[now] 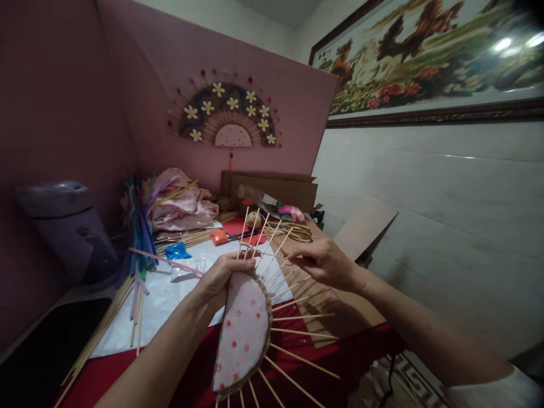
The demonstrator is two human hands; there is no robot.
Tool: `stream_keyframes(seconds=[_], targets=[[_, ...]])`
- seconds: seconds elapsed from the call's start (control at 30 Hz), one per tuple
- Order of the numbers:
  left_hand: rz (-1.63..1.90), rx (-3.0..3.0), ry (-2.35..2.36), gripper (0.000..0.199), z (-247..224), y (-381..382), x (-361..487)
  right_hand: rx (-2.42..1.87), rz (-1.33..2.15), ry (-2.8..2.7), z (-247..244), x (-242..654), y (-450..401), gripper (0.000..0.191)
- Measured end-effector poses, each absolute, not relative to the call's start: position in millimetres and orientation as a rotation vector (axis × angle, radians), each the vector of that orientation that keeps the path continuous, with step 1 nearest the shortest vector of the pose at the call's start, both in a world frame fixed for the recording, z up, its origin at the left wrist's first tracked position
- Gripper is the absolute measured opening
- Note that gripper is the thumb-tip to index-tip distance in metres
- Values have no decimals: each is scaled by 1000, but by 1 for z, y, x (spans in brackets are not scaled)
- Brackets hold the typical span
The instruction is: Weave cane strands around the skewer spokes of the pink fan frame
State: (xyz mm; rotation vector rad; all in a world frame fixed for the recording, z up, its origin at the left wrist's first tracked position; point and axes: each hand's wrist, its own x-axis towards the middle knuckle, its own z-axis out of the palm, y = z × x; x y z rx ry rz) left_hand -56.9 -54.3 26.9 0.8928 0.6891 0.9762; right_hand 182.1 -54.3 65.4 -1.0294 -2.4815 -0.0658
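My left hand (223, 277) grips the upper end of a half-round fan base (244, 331), its thumb near the first sticks. The base is covered in pale pink cloth with red dots and has a braided-looking brown edge. Thin wooden sticks (304, 315) radiate from its curved side. A thin cord (266, 253) crosses the uppermost sticks and runs toward my right hand (325, 262). The right fingers are pinched together on the cord, just right of the stick tips. The exact end of the cord is hidden by the fingers.
A finished fan with white flowers (227, 113) hangs on the pink board behind. Ahead lie a twine ball (254, 220), scissors (243, 235), an orange packet (219, 236), a blue packet (177, 251) and pink cloth (182, 201). Pipe cleaners (138, 226) stand left; brown cardboard (340, 309) lies right.
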Motion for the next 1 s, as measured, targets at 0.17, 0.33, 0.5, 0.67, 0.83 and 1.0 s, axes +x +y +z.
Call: stream_keyframes(seconds=[0.17,0.33,0.5,0.67,0.83,1.0], targets=[[986,897,691,14,26,-53,-58,-1072,-114,-2421,64,179,-55,19],[1024,868,667,20,28,-54,-57,-1125,-120,-2351,64,177,-55,19],[1040,846,656,19,28,-55,-56,-1094,-115,-2407,63,176,-56,19],[1033,841,666,22,28,-54,-57,-1092,-88,-2390,63,175,-56,15],[1016,840,672,20,28,-53,-57,-1056,-100,-2374,61,176,-55,15],[1043,830,671,21,28,-53,-56,-1044,-101,-2363,58,177,-53,16]])
